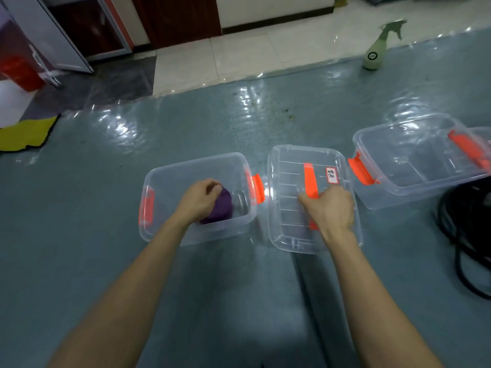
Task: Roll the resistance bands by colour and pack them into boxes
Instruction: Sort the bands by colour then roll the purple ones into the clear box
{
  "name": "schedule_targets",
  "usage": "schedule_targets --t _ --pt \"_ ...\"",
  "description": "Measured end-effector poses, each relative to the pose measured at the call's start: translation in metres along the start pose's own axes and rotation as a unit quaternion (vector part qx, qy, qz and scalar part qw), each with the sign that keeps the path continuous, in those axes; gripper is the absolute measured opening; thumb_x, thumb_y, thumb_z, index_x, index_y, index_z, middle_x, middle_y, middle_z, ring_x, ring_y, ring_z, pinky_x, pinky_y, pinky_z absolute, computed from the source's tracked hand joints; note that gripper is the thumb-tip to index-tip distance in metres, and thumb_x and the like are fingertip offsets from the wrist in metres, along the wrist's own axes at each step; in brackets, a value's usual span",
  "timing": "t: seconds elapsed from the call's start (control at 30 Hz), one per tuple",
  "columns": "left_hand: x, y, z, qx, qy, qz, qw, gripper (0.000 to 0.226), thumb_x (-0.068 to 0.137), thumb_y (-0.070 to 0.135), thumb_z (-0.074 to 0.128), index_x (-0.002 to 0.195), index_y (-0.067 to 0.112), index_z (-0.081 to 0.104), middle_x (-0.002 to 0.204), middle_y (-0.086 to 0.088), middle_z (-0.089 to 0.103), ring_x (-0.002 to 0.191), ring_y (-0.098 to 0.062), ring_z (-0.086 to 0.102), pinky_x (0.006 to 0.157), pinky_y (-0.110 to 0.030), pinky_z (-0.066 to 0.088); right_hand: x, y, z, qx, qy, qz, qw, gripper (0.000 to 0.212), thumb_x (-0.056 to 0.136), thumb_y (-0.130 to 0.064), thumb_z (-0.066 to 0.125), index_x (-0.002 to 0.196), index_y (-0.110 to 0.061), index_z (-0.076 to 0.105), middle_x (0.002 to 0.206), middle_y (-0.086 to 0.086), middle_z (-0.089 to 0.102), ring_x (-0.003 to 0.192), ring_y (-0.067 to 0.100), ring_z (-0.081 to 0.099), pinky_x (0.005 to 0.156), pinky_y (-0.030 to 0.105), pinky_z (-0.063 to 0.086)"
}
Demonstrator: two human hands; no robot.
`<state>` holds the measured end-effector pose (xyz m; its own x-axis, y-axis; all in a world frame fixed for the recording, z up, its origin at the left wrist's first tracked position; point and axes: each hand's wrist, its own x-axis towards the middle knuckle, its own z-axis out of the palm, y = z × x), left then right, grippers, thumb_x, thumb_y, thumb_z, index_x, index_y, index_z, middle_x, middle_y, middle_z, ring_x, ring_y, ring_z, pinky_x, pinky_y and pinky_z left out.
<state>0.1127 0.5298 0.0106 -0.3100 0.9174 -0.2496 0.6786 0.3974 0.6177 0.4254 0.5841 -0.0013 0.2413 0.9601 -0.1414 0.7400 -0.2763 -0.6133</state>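
A clear plastic box (pixel 164 179) with orange latches stands open on the grey floor mat. Inside it my left hand (pixel 199 200) grips a rolled purple resistance band (pixel 221 207), low in the box. To the right lies the box's clear lid (pixel 289 166) with an orange handle and a white label. My right hand (pixel 330 208) grips the lid at its orange handle, fingers curled. A second clear box (pixel 414 160) stands open at the far right; inside I see only an orange-handled lid.
Black bands or cords (pixel 462 235) lie coiled at the right edge. A pale green spray bottle (pixel 374 53) stands at the mat's far edge. A yellow sheet (pixel 26 134) lies at the left. Doors and a red bin are beyond.
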Motion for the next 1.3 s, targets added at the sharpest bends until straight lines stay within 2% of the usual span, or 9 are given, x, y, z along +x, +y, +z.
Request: schedule_targets --t 0.1,0.2,0.47,0.57,0.67,0.77,0.97,1.13,1.3 --pt "-0.011 0.047 -0.003 -0.277 -0.009 -0.035 0.960 0.032 0.112 0.040 0.058 0.129 0.013 0.063 0.127 -0.020 0.074 0.107 -0.033 0.078 0.094 -0.056 0.065 -0.026 -0.021 -0.025 -0.014 -0.027 -0.055 0.998 0.048 0.071 -0.044 0.077 0.048 -0.008 0.055 0.040 0.003 0.046 0.042 0.021 0.049 0.045 0.028 0.029" --pt "-0.023 0.079 -0.028 -0.427 -0.013 -0.031 0.903 0.044 0.107 0.052 0.063 0.136 0.020 0.054 0.130 -0.018 0.072 0.110 -0.039 0.079 0.086 -0.059 0.067 -0.041 -0.049 -0.052 -0.042 -0.041 -0.144 0.988 0.040 0.069 -0.044 0.075 0.055 -0.009 0.060 0.043 0.005 0.055 0.048 0.023 0.059 0.050 0.032 0.048" --pt "-0.058 0.051 -0.105 -0.505 0.162 0.057 0.846 0.038 0.106 0.010 0.066 0.143 0.008 0.057 0.106 -0.015 0.081 0.095 -0.038 0.083 0.066 -0.044 0.067 -0.047 -0.133 -0.063 -0.023 -0.006 -0.444 0.896 0.031 0.088 -0.041 0.081 0.112 -0.021 0.082 0.109 0.003 0.066 0.107 0.028 0.064 0.093 0.042 0.051" --pt "-0.071 0.018 -0.105 -0.557 0.246 0.051 0.792 0.038 0.108 0.008 0.062 0.145 0.007 0.052 0.107 -0.018 0.076 0.096 -0.037 0.082 0.069 -0.044 0.068 -0.054 -0.131 -0.038 0.094 0.047 -0.330 0.938 0.064 0.096 -0.036 0.076 0.152 -0.013 0.055 0.141 0.016 0.057 0.131 0.034 0.053 0.112 0.047 0.044" --pt "-0.077 -0.013 -0.092 -0.583 0.277 0.001 0.764 0.042 0.110 0.009 0.061 0.150 0.009 0.048 0.113 -0.020 0.073 0.096 -0.034 0.081 0.074 -0.044 0.068 -0.065 -0.116 -0.001 0.174 -0.100 -0.171 0.965 0.049 0.107 -0.029 0.061 0.148 -0.005 0.050 0.136 0.018 0.065 0.127 0.038 0.061 0.103 0.044 0.048" --pt "-0.080 -0.035 -0.069 -0.519 0.306 -0.044 0.797 0.042 0.110 0.011 0.061 0.150 0.008 0.049 0.119 -0.023 0.073 0.102 -0.033 0.076 0.091 -0.045 0.065 -0.072 -0.109 0.027 0.184 -0.133 -0.159 0.961 0.025 0.110 -0.023 0.051 0.127 -0.005 0.058 0.109 0.013 0.068 0.103 0.038 0.065 0.082 0.040 0.046" --pt "-0.074 -0.069 -0.051 -0.289 0.333 -0.074 0.894 0.053 0.106 0.027 0.072 0.153 0.009 0.053 0.149 -0.008 0.064 0.134 -0.026 0.063 0.117 -0.047 0.049 -0.063 -0.125 0.058 0.124 -0.120 -0.170 0.970 0.026 0.112 -0.016 0.042 0.127 0.002 0.053 0.123 0.022 0.063 0.111 0.039 0.061 0.082 0.034 0.037" --pt "-0.070 -0.088 -0.031 -0.242 0.323 -0.106 0.909 0.050 0.108 0.044 0.066 0.149 0.018 0.055 0.136 -0.004 0.071 0.121 -0.028 0.069 0.109 -0.047 0.054 -0.063 -0.116 0.077 0.071 -0.136 -0.171 0.973 0.029 0.111 -0.011 0.042 0.130 0.009 0.052 0.134 0.030 0.058 0.125 0.047 0.054 0.107 0.053 0.042" --pt "-0.066 -0.100 -0.021 -0.225 0.313 -0.117 0.915 0.041 0.107 0.026 0.064 0.148 0.020 0.057 0.130 -0.005 0.072 0.113 -0.031 0.069 0.102 -0.043 0.056 -0.057 -0.106 0.084 0.056 -0.145 -0.157 0.975 0.039 0.112 -0.015 0.042 0.141 0.011 0.048 0.151 0.031 0.048 0.142 0.046 0.044 0.121 0.055 0.033"
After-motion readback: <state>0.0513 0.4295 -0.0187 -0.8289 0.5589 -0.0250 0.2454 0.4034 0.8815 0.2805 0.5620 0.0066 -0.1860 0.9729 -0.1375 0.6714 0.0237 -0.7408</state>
